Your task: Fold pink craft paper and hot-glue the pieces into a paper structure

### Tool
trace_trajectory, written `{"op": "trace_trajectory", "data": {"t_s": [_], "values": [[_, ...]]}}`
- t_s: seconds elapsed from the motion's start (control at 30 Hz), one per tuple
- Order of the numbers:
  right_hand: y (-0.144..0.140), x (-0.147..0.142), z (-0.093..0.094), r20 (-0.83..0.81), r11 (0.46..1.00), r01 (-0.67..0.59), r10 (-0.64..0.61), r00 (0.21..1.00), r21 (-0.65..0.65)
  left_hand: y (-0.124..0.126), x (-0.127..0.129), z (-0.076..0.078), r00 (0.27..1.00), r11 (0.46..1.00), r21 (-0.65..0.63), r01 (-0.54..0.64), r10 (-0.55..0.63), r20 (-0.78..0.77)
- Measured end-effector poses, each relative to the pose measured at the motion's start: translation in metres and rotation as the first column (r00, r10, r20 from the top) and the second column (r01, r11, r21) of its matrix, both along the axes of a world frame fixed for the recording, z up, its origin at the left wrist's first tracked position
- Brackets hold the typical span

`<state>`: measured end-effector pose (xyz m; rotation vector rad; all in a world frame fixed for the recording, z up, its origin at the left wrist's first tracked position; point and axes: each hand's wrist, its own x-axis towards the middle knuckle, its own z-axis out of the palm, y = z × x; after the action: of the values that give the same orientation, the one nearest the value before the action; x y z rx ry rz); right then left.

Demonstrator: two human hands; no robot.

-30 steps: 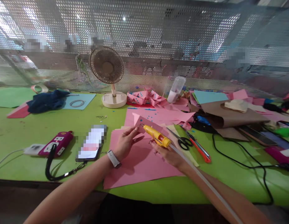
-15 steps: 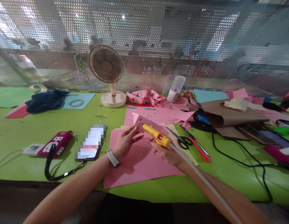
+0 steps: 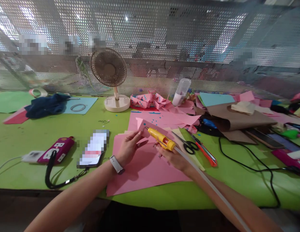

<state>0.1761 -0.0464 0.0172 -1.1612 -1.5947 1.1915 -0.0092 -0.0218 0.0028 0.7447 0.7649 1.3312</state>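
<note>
Barely shifted since before: right hand (image 3: 175, 158), grip around yellow glue gun (image 3: 161, 139), nozzle at left-hand (image 3: 128, 146)-pinched pink paper (image 3: 142, 125) edge.

The bench (image 3: 38, 129) top is smooth green sheeting with a slight sheen. The glue gun (image 3: 161, 139) has a glossy yellow plastic body; the glue stick (image 3: 213, 188) trailing from its rear is smooth and translucent white. The pink sheets (image 3: 145, 167) beneath the hands are matt paper. At far left, the blue cloth (image 3: 47, 104) is soft and crumpled. The back screen (image 3: 164, 42) is perforated metal. The desk fan (image 3: 108, 69) is beige plastic. At right, the brown sheet (image 3: 239, 120) is matt paper.
</note>
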Motion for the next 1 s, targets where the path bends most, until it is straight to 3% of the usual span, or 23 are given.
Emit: {"op": "trace_trajectory", "data": {"t_s": [0.27, 0.5, 1.0], "values": [[-0.0003, 0.0003, -0.0035, -0.071, 1.0, 0.019, -0.02, 0.997, -0.023, -0.0004, 0.0001, 0.0001, 1.0, 1.0, -0.009, -0.003, 0.003, 0.005], [-0.0012, 0.0007, 0.0021, -0.009, 0.996, 0.088, -0.089, 0.996, -0.033, -0.0005, 0.0003, 0.0005, 1.0, 1.0, 0.006, -0.004, 0.005, -0.01], [-0.0026, 0.0007, 0.0039, -0.042, 0.999, 0.03, -0.031, 0.999, -0.028, 0.0004, -0.0011, -0.0009, 1.0, 1.0, 0.016, 0.011, -0.011, -0.018]]}}
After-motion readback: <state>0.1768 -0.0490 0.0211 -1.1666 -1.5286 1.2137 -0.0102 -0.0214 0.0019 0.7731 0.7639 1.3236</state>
